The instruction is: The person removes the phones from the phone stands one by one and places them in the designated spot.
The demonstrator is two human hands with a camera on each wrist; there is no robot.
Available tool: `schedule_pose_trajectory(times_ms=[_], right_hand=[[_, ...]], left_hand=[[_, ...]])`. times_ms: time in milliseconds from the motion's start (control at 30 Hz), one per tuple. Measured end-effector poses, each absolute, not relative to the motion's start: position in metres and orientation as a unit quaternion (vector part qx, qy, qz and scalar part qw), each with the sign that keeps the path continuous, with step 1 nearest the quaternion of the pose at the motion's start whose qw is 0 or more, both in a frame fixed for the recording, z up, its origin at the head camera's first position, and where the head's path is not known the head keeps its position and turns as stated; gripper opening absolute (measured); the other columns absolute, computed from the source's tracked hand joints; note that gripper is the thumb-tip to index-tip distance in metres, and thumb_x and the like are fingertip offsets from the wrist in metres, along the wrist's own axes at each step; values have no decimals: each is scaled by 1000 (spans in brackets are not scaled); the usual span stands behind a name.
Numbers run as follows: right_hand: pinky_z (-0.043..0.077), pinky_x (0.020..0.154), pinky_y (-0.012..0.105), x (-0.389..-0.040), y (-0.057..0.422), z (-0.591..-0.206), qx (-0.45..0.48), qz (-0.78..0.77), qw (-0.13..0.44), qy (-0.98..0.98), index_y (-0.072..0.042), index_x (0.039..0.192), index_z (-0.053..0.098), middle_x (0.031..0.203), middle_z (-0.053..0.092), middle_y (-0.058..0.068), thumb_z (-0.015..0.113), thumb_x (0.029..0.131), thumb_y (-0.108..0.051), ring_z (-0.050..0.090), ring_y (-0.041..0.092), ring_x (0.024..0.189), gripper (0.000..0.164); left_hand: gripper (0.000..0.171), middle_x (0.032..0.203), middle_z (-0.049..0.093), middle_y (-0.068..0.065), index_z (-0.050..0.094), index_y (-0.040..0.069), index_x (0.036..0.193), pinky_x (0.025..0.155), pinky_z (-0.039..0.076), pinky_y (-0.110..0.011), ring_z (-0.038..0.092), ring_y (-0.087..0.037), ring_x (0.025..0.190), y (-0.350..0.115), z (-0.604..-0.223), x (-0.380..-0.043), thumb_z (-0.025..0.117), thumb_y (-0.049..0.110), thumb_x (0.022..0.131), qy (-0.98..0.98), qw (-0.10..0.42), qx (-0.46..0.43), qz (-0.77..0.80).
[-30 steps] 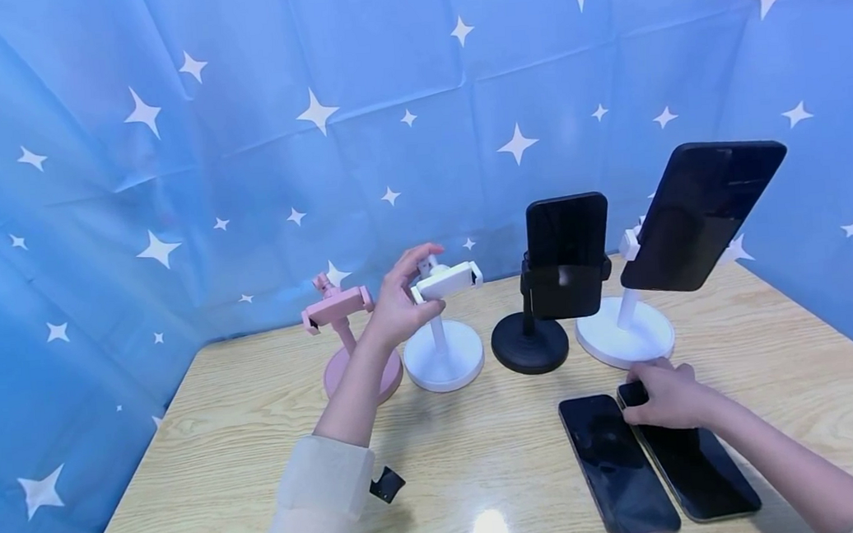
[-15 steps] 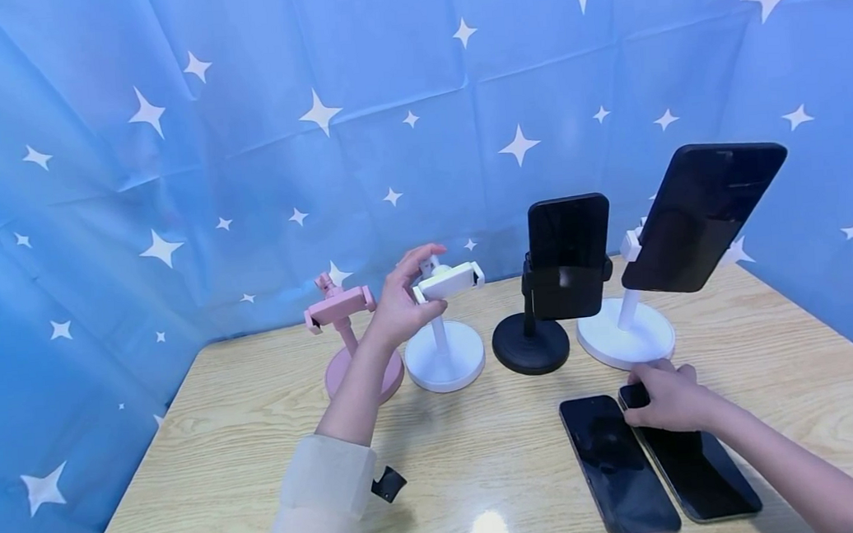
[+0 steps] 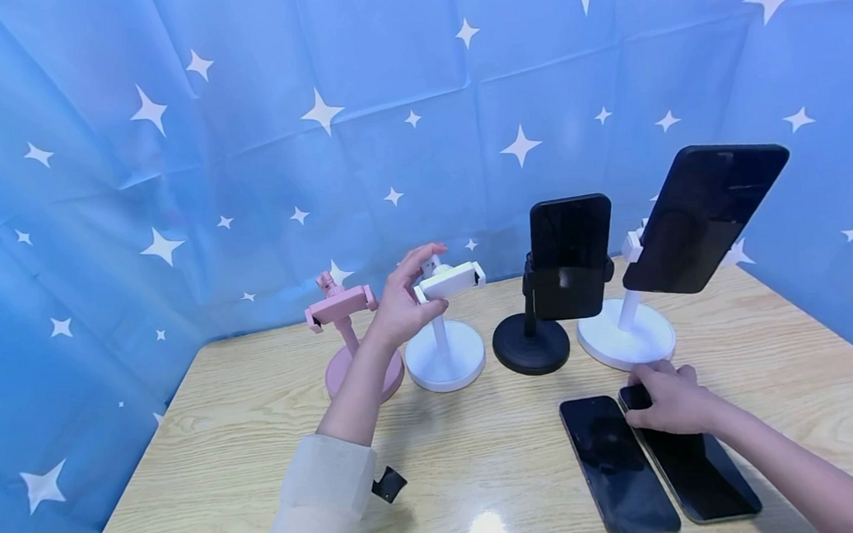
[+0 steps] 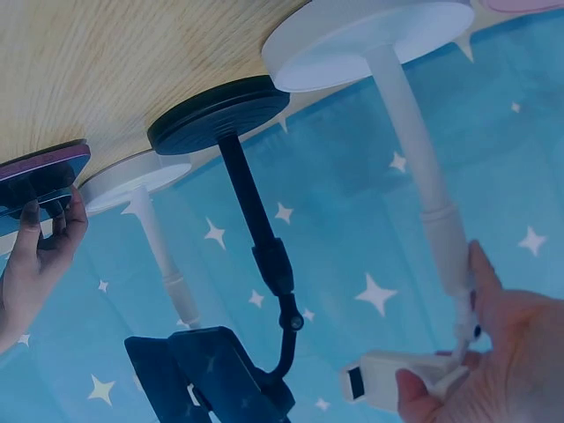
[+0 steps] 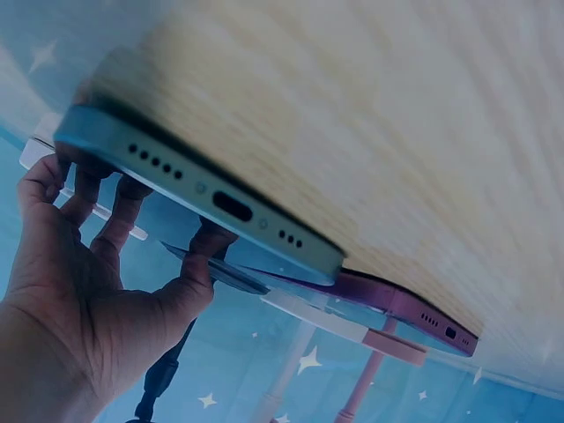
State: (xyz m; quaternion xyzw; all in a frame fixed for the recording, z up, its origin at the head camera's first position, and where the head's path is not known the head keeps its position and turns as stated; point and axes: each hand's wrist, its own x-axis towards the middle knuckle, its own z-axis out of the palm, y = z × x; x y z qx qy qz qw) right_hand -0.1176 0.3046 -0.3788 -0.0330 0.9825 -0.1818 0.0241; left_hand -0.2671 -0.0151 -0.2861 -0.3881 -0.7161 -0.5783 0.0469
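My left hand (image 3: 401, 301) grips the clamp of a white phone stand (image 3: 444, 358), thumb in front of the clamp and fingers behind and above it. No phone sits in that clamp; in the left wrist view the clamp (image 4: 397, 379) lies between thumb and fingers. My right hand (image 3: 669, 398) rests over the far end of a black-screened smartphone (image 3: 708, 470) lying flat on the table. The right wrist view shows its fingertips and thumb touching the glass, mirrored in it. A second smartphone (image 3: 619, 472) with a purple frame lies just left of it.
A pink phone stand (image 3: 338, 306) with no phone stands at the left. To the right, a black stand (image 3: 530, 346) holds a phone (image 3: 571, 256), and another white stand (image 3: 624, 335) holds a larger, tilted phone (image 3: 705, 218). A small black piece (image 3: 389, 485) lies near the left sleeve.
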Motion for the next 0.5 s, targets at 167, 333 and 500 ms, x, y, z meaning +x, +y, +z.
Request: schedule_pose_trajectory(times_ms=[167,333,500], right_hand=[[35,66,50,-116,304,-379,-23,-183,23,983,1,98,54,98,50,24,71,68,-27,37,43,84,44],[39,59,48,-115,304,-380,-18,-184,23,983,0,97,54,100,49,25,71,67,-27,36,45,83,44],[39,59,48,-115,304,-380,-16,-183,22,983,0,98,54,100,48,26,71,67,-27,36,45,83,44]], left_hand=[[62,136,42,-8,49,5,126,89,42,-37,45,-27,113,-15,-286,-267,59,-11,67,-713,46,-390,-581],[63,137,41,-7,48,5,127,83,45,-35,47,-29,110,-14,-287,-267,56,-13,68,-711,38,-386,-586],[63,138,40,-8,47,5,128,81,46,-35,46,-31,110,-14,-287,-265,55,-14,68,-709,36,-385,-590]])
